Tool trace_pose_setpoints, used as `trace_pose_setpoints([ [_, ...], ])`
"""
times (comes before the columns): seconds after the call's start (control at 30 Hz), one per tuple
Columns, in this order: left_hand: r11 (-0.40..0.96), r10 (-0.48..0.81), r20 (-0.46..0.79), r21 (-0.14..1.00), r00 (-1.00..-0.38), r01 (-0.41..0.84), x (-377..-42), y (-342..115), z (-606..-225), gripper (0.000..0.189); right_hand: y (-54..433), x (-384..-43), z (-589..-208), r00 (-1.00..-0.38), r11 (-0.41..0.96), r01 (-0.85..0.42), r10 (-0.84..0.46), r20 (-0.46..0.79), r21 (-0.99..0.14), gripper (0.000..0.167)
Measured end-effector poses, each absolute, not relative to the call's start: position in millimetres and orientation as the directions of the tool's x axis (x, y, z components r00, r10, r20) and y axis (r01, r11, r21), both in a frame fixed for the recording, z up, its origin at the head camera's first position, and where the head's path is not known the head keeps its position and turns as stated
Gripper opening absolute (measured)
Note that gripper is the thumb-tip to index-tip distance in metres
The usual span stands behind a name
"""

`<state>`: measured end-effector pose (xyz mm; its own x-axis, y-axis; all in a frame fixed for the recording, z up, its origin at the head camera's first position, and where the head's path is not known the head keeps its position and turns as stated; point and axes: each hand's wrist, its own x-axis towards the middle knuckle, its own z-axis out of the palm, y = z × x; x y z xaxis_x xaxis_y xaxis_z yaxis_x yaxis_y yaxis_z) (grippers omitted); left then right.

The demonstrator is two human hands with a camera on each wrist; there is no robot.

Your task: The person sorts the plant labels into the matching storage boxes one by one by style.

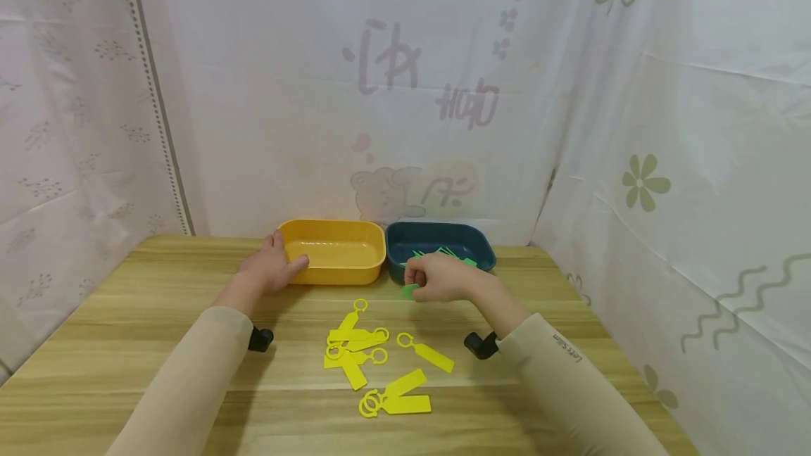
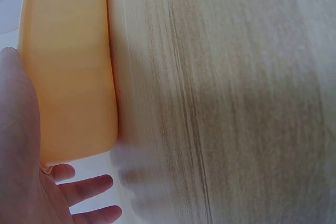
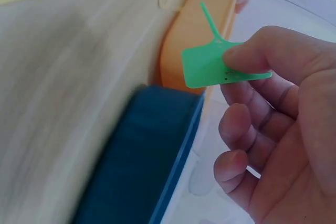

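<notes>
Two plastic bins stand end to end at the counter's (image 1: pixel 158 301) far edge: a yellow-orange rectangular one with rounded corners (image 1: pixel 342 276) on the left, a dark blue one of like shape (image 1: pixel 437 236) on the right. Left hand (image 1: pixel 271 267) is at the yellow-orange bin's near left corner, fingers spread and fairly straight past its left end, thumb at the near rim. Right hand (image 1: pixel 443 277) pinches a flat bright green plastic tag with a thin stem (image 3: pixel 202 66) between thumb and index finger, other fingers curled in. That tag is at the near side of the blue bin, toward its left corner. More thin green plastic pieces (image 1: pixel 469 262) lie inside the blue bin, partly hidden by the right hand. Flat yellow plastic tags with ring ends (image 1: pixel 355 336) overlap in a pile mid-counter; a single yellow ring-ended tag (image 1: pixel 436 357) lies just right of it, and two overlapping yellow ring-ended tags (image 1: pixel 408 405) lie closer to the near edge. White printed curtain (image 1: pixel 285 90) hangs behind the far edge.
</notes>
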<state>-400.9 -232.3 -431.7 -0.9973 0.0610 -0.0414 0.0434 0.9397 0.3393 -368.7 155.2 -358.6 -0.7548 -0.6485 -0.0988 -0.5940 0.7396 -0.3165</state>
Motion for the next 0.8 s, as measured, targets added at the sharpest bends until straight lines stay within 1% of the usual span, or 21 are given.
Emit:
trace_pose_setpoints([
  [0.07, 0.939, 0.060, -0.042, 0.341, -0.997, 0.042, -400.3, -232.5, -431.4, 0.110, 157.7, -369.2, -353.6, -0.763, 0.743, -0.594, -0.642, -0.078, -0.307, 0.009],
  [0.17, 0.937, 0.057, -0.043, 0.347, -0.997, 0.039, -399.3, -232.3, -430.8, 0.110, 161.4, -369.4, -346.2, -0.792, 0.766, -0.572, -0.608, -0.045, -0.293, 0.008],
  [0.37, 0.938, 0.061, -0.037, 0.344, -0.997, 0.045, -398.1, -231.9, -429.7, 0.111, 168.5, -374.1, -333.4, -0.826, 0.787, -0.554, -0.561, 0.058, -0.271, 0.008],
  [0.6, 0.936, 0.059, -0.037, 0.350, -0.998, 0.042, -398.5, -231.9, -429.6, 0.110, 176.2, -382.1, -323.5, -0.853, 0.800, -0.520, -0.502, 0.140, -0.301, 0.014],
  [0.8, 0.938, 0.058, -0.034, 0.343, -0.998, 0.043, -399.4, -231.9, -430.8, 0.111, 183.5, -392.9, -327.4, -0.889, 0.828, -0.459, -0.427, 0.168, -0.322, 0.014],
])
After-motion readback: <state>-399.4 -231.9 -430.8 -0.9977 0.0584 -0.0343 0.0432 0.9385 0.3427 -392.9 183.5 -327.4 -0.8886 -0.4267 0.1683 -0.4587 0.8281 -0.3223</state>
